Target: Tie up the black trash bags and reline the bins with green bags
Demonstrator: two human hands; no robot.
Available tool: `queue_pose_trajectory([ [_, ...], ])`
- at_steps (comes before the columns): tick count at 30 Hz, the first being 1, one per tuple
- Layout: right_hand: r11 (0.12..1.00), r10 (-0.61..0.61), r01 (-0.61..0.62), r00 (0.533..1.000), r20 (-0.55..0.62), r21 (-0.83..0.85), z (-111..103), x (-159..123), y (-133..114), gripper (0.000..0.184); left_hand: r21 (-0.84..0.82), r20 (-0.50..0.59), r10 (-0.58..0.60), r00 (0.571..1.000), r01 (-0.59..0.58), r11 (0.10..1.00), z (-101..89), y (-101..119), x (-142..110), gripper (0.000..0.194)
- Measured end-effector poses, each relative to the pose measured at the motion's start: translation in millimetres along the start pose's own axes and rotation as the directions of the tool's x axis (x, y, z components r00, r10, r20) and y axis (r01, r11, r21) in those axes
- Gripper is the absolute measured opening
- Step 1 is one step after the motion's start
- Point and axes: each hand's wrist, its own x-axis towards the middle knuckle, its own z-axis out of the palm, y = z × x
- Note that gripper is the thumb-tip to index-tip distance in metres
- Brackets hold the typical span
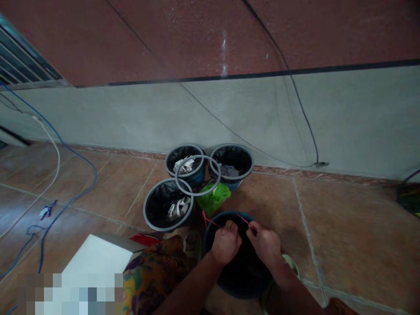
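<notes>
Between my feet stands a dark bin (243, 280) with a blue rim and a black interior. Over its opening my left hand (226, 242) is closed, fingers pinched on a red drawstring (210, 219) that runs to a knotted loop at the rim. My right hand (264, 245) grips another stretch of red drawstring (243, 218) just inside the far rim. Whether the two stretches are one string is hidden. Beyond the bin lies a crumpled bright green plastic bag (214, 199). A loose grey ring (197, 193) rests across the neighbouring bins.
A left bin (151, 216) and a back left bin (168, 164), both black-lined, hold white paper; a back right bin (250, 164) holds greyish scraps. A white box (98, 256) stands left. Blue cable (88, 190) and keys (47, 211) lie on the tiles. A wall (138, 118) rises behind.
</notes>
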Motion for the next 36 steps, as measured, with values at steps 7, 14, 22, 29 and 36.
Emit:
queue_pose_trajectory([
  [7, 0.816, 0.101, -0.194, 0.975, 0.197, 0.545, -10.2, 9.0, 11.0, 0.032, -0.341, -0.156, -0.070, 0.985, 0.013, 0.940, -7.5, 3.8, 3.0, 0.005],
  [14, 0.696, 0.103, -0.275, 0.953, 0.287, 0.664, -16.8, 11.6, 6.1, 0.036, -0.685, -0.064, -0.035, 0.997, -0.019, 0.728, -8.6, 8.0, 14.6, 0.021],
  [22, 0.761, 0.170, -0.221, 0.975, 0.141, 0.610, -7.0, 4.7, 6.9, 0.030, -0.752, 0.124, -0.234, 0.964, 0.245, 0.612, -1.9, 3.5, 19.3, 0.029],
  [29, 0.810, 0.141, -0.212, 0.975, 0.169, 0.547, -1.9, -0.4, 0.0, 0.031, -0.760, 0.062, -0.189, 0.980, 0.169, 0.627, -1.8, 2.6, 19.6, 0.028],
  [36, 0.870, 0.128, -0.159, 0.987, 0.097, 0.467, -3.3, 3.3, -4.4, 0.025, -0.754, -0.006, -0.154, 0.988, 0.097, 0.650, -5.3, 4.7, 16.2, 0.028],
])
